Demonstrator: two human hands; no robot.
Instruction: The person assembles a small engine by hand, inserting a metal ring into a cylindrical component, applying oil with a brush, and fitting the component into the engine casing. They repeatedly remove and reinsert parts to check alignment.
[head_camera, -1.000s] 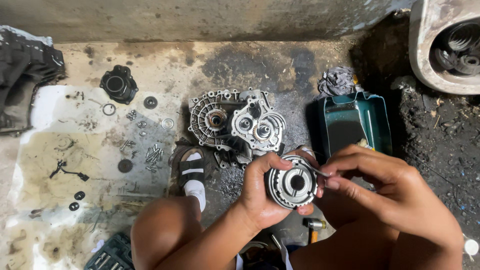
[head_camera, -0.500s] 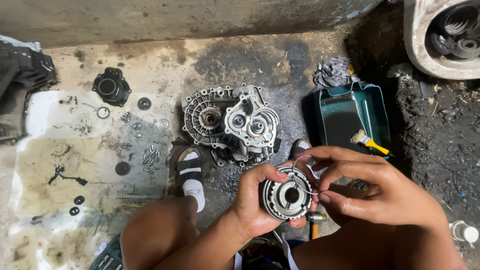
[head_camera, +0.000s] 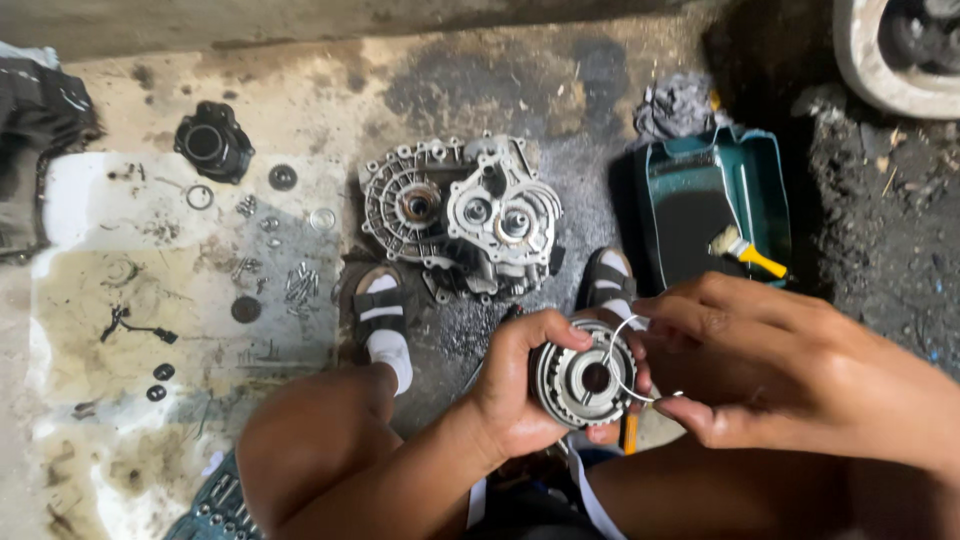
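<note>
My left hand (head_camera: 520, 385) grips a round toothed metal hub (head_camera: 580, 375) from its left side, face up, over my lap. My right hand (head_camera: 760, 365) pinches a thin wire ring (head_camera: 622, 360) that curves across the hub's right edge, partly lifted off it. Both hands are below an aluminium gearbox housing (head_camera: 460, 215) lying on the stained floor between my sandalled feet.
A teal metal tray (head_camera: 715, 205) of dark liquid with a yellow-handled brush (head_camera: 745, 250) sits at the right, a rag (head_camera: 675, 105) behind it. A black casting (head_camera: 212, 142), washers, bolts (head_camera: 298, 283) and seals lie scattered at the left. A large round casing (head_camera: 900, 50) is at top right.
The view has shifted, so the hands and hub sit lower in frame. My right hand has drawn the wire ring partly away from the hub's edge.
</note>
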